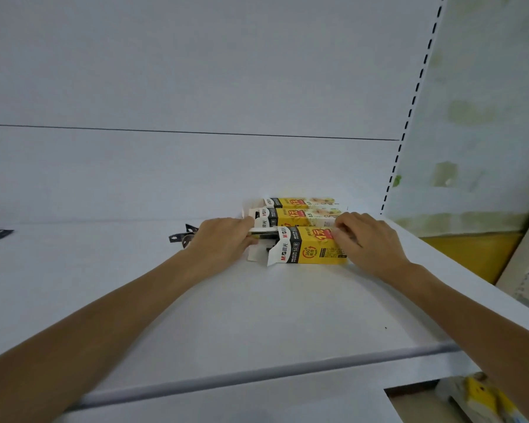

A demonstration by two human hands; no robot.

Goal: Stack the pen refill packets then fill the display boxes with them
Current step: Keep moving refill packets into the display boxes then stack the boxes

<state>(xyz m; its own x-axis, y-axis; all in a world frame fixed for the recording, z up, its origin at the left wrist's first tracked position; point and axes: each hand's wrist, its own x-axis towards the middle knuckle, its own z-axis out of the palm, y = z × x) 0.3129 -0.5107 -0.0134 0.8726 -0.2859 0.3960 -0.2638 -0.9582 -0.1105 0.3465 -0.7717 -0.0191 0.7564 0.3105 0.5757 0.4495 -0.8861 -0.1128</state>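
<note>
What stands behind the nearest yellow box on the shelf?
A second yellow cardboard display box, then a third. The left hand and right hand partly hide the second; contents are unseen.

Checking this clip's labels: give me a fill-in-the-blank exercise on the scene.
___ yellow display boxes lie on the white shelf.
The nearest box's flaps, by the left grip, stand ___.
The right grip holds that box's end ___ the flaps.
Black brackets lie ___ of the left grip.
Missing: three; open; opposite; left.
</note>
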